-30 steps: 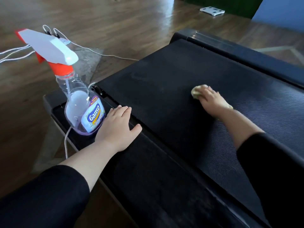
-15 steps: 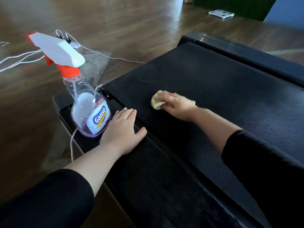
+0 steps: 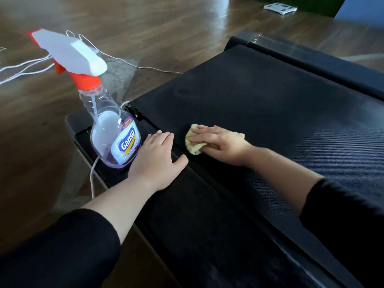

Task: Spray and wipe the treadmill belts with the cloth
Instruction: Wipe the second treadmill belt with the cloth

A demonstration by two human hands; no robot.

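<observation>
Two hands down, right hand point(image 3: 220, 142) flat, pressed the yellow cloth point(image 3: 194, 145) onto the belt point(image 3: 270, 100), left hand point(image 3: 158, 161) lay spread on the side rail point(image 3: 207, 204), beside the spray bottle point(image 3: 116, 140).

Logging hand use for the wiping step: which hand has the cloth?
The right hand presses the yellow cloth onto the belt; the left hand lies flat, empty, on the side rail beside the spray bottle.
</observation>
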